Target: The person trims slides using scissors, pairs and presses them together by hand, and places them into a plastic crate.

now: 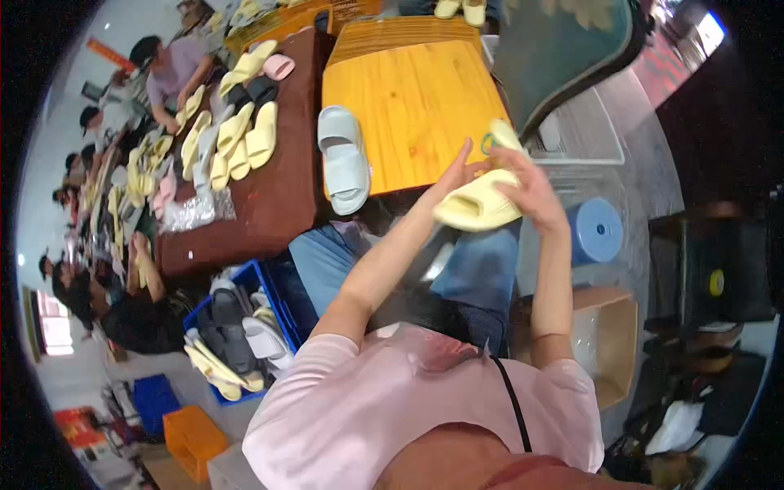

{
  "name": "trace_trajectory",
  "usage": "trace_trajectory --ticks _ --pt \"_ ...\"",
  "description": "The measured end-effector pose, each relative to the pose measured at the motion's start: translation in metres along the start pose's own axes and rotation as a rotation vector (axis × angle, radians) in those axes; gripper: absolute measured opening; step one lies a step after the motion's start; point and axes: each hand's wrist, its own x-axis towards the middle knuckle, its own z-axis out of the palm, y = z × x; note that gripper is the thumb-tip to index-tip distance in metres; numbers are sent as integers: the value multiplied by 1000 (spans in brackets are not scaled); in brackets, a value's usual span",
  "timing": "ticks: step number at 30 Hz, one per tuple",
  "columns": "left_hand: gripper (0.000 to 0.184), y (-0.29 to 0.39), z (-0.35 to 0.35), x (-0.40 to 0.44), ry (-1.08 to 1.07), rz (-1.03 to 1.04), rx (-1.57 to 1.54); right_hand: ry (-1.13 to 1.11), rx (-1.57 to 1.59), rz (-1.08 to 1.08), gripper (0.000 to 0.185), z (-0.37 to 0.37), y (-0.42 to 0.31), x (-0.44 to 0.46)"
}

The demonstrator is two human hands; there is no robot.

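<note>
A pale yellow slipper (pixel 471 206) is tilted above my lap, past the near edge of the yellow wooden table top. My right hand (pixel 535 192) grips it from the right side. Part of another pale yellow piece (pixel 501 133) shows just beyond that hand, and how it is held is hidden. My left hand (pixel 461 173) is at the slipper's left side, with its fingers apart; contact with the slipper is unclear. A pair of light grey slippers (pixel 346 167) lies on the left edge of the wooden table top (pixel 408 106).
Yellow, pink and black slippers lie on a brown-covered table (pixel 278 196) at left, where a person (pixel 175 69) handles one. A blue crate (pixel 265 286) of slippers, a blue cylinder (pixel 596 231), a cardboard box (pixel 616 343) and a white basket (pixel 580 131) stand nearby.
</note>
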Motion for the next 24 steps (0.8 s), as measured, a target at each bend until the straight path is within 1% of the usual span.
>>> trace_trajectory --ticks 1,2,3,5,6,7,8,9,10,11,12,13,14,15,16,18,19,21,22,24 --pt "103 8 20 -30 -62 161 -30 -149 -92 20 51 22 -16 9" --pt "99 23 -26 -29 -605 1 -192 -294 -182 40 49 43 -31 16" --pt "101 31 7 -59 -147 205 -193 -440 -245 -11 47 55 -28 27" --pt "104 56 -25 -66 -200 416 -323 -572 -437 -69 46 70 -28 49" --pt "107 66 -37 -72 -290 480 -397 -564 -611 -36 44 76 -42 57" --pt "109 76 -51 -78 -380 541 -468 -493 -767 -115 45 76 -33 65" --pt "111 87 -69 -84 -202 557 -467 -417 -918 -195 47 73 -17 73" --pt "109 98 -77 -94 -165 565 -415 -387 -993 -259 47 66 -3 86" --pt "107 105 -103 -94 -72 579 -429 -301 -1018 -237 46 62 11 96" --pt "105 105 -129 -93 19 588 -443 -238 -933 -276 45 55 31 106" --pt "103 104 -139 -96 116 574 -595 -180 -896 -325 43 45 55 110" --pt "104 98 -172 -92 133 559 -606 -119 -859 -379 42 30 76 115" --pt "105 94 -200 -84 150 545 -613 -30 -862 -335 40 14 92 119" --pt "107 83 -183 -93 121 613 -473 59 -861 -285 39 -4 110 121" --pt "107 80 -169 -99 150 634 -545 213 -960 -140 37 -24 129 122" --pt "101 70 -194 -89 310 559 -434 332 -1151 80 37 -55 149 120" --pt "88 64 -187 -89 470 566 -397 394 -1180 -16 38 -62 161 119" --pt "74 58 -184 -85 511 570 -330 388 -1211 151 36 -68 175 118" --pt "64 56 -188 -80 566 562 -301 392 -1216 176 42 -64 176 117" --pt "62 49 -187 -75 636 562 -173 424 -1233 162 46 -60 184 121"
